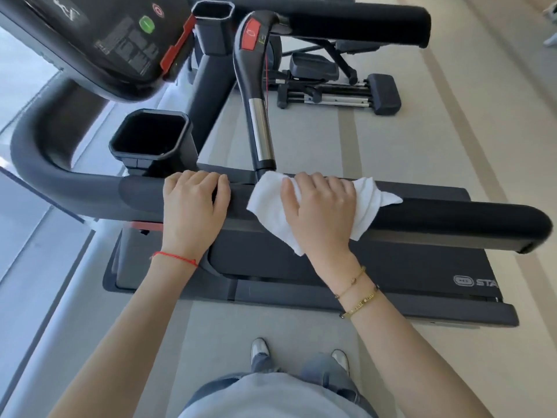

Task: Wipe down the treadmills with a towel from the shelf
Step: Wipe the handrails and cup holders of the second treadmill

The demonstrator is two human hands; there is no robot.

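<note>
On the handrail [452, 218], right hand [319, 212] clamps the towel [268, 206] beneath it; left hand [193, 209] grips.

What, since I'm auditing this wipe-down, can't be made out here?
1. Head view, handrail surface beneath the towel: covered by the towel and right hand.
2. Head view, console label print: too small and blurred.
3. Head view, left hand fingertips: curled over the handrail's far side.

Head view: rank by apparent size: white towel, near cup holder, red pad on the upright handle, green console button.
1. towel, even partly covered.
2. near cup holder.
3. red pad and green button: nearly alike, red perhaps slightly larger; too close to rank.
</note>
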